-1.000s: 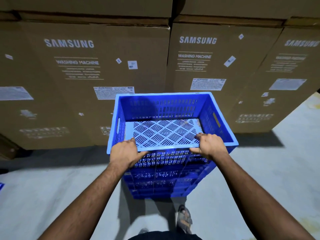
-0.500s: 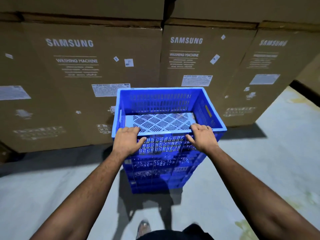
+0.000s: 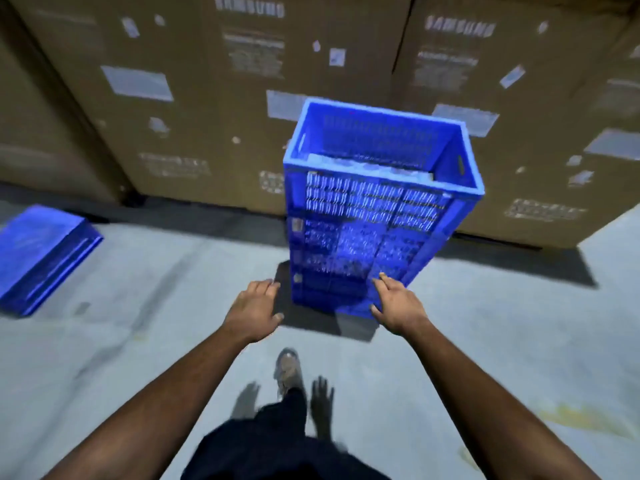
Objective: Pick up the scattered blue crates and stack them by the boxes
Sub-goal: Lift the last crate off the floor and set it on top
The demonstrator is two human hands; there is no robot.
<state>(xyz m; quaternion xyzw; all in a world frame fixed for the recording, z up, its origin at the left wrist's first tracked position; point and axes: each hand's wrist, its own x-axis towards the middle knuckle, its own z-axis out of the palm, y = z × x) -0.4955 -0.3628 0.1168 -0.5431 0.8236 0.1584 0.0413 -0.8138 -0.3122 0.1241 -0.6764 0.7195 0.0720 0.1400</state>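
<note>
Nearest: dark trousers point(image 3: 277, 441) and a sandalled foot point(image 3: 286, 367) on the grey floor point(image 3: 485, 341), mid-stride by the look of it.

Left hand point(image 3: 254, 311) is loose, fingers relaxed, holding nothing, hanging just left of the stack's base corner and apart from it. Right hand point(image 3: 398, 306) is also loose and empty, fingers spread. Its fingertips overlap the stack's lower front in view; can't tell if they touch or just sit in front.

Stack point(image 3: 363, 237) of nested blue crates stands upright on the floor, top rim open, a pale perforated panel inside. It sits just in front of the boxes point(image 3: 242, 116), probably parked there so it's at the wall and out of the walkway. Hands low and empty reads as placement done.

One more crate point(image 3: 45, 258) lies on the floor far left, tilted or upside down, well apart from the stack. Likely the next pickup.

Frame is motion-blurred, so box labels are unreadable beyond the brand print.
</note>
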